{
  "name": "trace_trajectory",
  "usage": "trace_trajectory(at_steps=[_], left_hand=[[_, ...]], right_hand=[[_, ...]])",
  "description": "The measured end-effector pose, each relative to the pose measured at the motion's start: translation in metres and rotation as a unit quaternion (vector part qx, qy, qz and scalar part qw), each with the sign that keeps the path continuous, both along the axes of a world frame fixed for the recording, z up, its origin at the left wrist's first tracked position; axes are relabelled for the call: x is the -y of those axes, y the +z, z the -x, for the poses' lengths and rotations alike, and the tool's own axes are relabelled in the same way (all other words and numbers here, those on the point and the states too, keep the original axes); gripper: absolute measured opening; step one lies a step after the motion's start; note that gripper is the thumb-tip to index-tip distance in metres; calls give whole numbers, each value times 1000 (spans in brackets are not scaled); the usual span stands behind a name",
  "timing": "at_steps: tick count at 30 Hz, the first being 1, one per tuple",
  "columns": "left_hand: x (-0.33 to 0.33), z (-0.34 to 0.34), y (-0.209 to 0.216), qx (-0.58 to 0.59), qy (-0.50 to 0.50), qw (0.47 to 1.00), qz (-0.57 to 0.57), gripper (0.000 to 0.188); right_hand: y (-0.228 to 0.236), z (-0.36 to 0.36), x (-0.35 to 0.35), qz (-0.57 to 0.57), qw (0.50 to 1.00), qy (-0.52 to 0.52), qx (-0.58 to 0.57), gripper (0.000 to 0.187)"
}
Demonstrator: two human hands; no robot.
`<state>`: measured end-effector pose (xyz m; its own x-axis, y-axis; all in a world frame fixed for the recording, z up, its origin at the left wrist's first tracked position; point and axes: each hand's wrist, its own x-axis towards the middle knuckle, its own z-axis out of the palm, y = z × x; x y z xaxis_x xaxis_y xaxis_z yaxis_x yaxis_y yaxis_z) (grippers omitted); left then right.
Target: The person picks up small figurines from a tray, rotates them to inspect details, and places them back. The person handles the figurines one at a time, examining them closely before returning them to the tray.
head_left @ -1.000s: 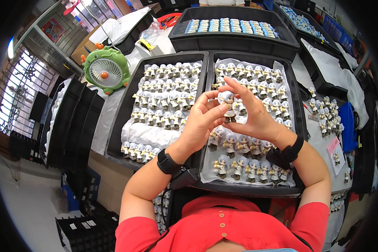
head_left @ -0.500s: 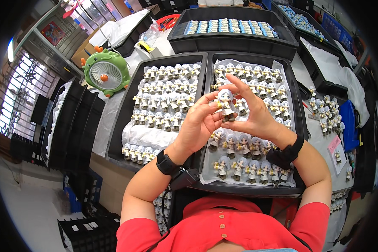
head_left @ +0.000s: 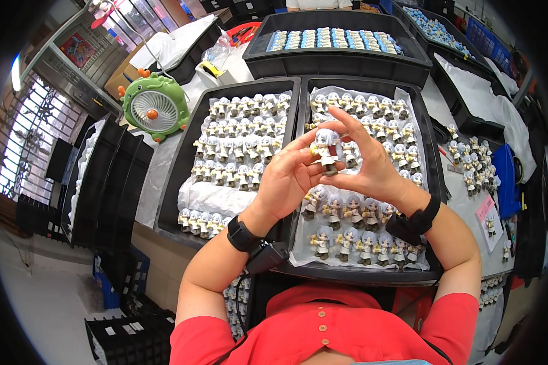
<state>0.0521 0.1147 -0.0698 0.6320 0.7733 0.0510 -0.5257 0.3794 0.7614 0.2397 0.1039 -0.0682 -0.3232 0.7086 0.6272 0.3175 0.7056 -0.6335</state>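
Between both hands, above the right-hand tray, a small figurine (head_left: 327, 149) stands roughly upright. It has pale silver hair, a white outfit and dark boots. My left hand (head_left: 285, 182) closes on its left side, with thumb and fingers at its body. My right hand (head_left: 374, 163) curves round the other side, its thumb by the boots and its forefinger arched above the head; some fingertips are hidden behind. Beneath lies a black tray (head_left: 362, 275) lined with white sheet, holding rows of like figurines. A second black tray (head_left: 166, 204) with similar rows sits to its left.
A green animal-shaped fan (head_left: 155, 109) stands at the left. At the back, a deep black bin (head_left: 338, 64) holds blue-and-white pieces. Loose figurines (head_left: 472, 163) cluster on the right of the table, near a blue holder (head_left: 506, 179) and a pink-and-white card (head_left: 488, 226).
The figurine has turned slightly between my fingers, now facing more to the left. My hands stay in nearly the same place.
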Motion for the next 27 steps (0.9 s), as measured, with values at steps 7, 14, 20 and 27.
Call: trace_trajectory(at_steps=[7,14,20,27], left_hand=[[0,-3,-13,-91,81,992,-21,40],[8,-10,-6,-124,71,985,-98,43],[8,-10,-7,-168,63,975,-130,47],[9,-7,4,-71,5,997,-32,48]], right_hand=[[1,1,1,-12,1000,9,-3,94],[-1,4,-2,-91,995,-1,29,85],[-5,6,-1,-70,996,17,47,86],[0,6,4,-2,999,39,-4,92]])
